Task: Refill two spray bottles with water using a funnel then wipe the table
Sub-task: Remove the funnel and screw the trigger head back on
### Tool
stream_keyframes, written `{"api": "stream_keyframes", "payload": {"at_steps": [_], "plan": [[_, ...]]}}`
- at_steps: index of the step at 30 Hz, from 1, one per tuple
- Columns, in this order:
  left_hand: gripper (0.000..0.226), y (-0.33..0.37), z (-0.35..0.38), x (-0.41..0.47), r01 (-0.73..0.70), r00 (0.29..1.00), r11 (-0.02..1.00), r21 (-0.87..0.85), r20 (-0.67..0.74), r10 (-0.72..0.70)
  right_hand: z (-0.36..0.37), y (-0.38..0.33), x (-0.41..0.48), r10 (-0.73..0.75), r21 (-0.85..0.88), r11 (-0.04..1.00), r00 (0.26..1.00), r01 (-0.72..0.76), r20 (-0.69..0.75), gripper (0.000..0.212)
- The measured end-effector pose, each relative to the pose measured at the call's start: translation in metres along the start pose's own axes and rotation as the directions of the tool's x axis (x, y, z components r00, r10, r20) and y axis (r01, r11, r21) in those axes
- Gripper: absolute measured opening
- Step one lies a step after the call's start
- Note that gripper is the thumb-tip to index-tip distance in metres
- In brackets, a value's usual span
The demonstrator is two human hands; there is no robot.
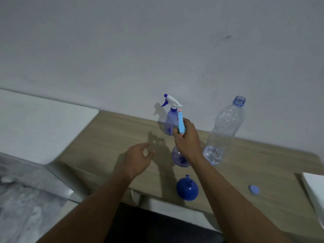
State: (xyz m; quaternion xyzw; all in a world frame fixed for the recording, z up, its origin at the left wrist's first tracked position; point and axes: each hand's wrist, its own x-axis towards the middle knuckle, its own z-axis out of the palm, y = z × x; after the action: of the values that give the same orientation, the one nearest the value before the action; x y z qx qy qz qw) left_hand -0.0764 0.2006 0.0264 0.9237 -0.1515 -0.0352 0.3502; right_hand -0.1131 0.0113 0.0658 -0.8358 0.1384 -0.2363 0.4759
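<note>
right hand (187, 141): light-blue pink-tipped plastic sprayer piece (180, 122) gripped upright above translucent blue spray bottle (178, 157) | left hand (138, 157): fingers loosely spread, nothing held | blue plastic funnel (187, 189) laid near wooden table (105, 137) front edge

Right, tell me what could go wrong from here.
1. The uncapped water bottle stands tall beside the right forearm; a sideways sweep could tip it and spill the little water left in it.
2. The blue funnel sits near the front edge of the table, between the arms; pulling back could knock it off.
3. The right grip holds a light-blue piece above the low spray bottle; if dropped, it might topple that bottle.
</note>
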Motion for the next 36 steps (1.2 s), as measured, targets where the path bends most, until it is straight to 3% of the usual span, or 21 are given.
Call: {"api": "stream_keyframes", "payload": {"at_steps": [3, 7, 11, 23, 29, 36], "plan": [[0.048, -0.011, -0.027, 0.002, -0.012, 0.995, 0.981, 0.195, 0.100, -0.008, 0.004, -0.015, -0.013, 0.089, -0.023, 0.996, 0.990, -0.087, 0.107, 0.009], [0.052, -0.016, -0.052, -0.002, 0.008, 0.984, 0.963, 0.269, 0.172, -0.057, 0.014, -0.025, -0.040, 0.288, -0.044, 0.957, 0.914, -0.287, 0.285, 0.011], [0.057, -0.014, -0.065, -0.006, 0.016, 0.974, 0.943, 0.333, 0.210, -0.091, 0.025, -0.026, -0.066, 0.398, -0.177, 0.917, 0.853, -0.358, 0.338, 0.020], [0.062, -0.012, -0.065, -0.039, 0.079, 0.948, 0.930, 0.360, 0.262, -0.182, 0.023, -0.019, -0.110, 0.514, -0.378, 0.836, 0.809, -0.397, 0.286, 0.026], [0.059, -0.004, -0.074, -0.051, 0.080, 0.953, 0.928, 0.365, 0.246, -0.179, 0.011, -0.023, -0.119, 0.514, -0.291, 0.853, 0.795, -0.434, 0.322, 0.042], [0.059, 0.014, -0.074, -0.073, 0.110, 0.959, 0.940, 0.324, 0.215, -0.187, -0.007, -0.026, -0.127, 0.508, -0.303, 0.857, 0.785, -0.418, 0.355, 0.036]]}}
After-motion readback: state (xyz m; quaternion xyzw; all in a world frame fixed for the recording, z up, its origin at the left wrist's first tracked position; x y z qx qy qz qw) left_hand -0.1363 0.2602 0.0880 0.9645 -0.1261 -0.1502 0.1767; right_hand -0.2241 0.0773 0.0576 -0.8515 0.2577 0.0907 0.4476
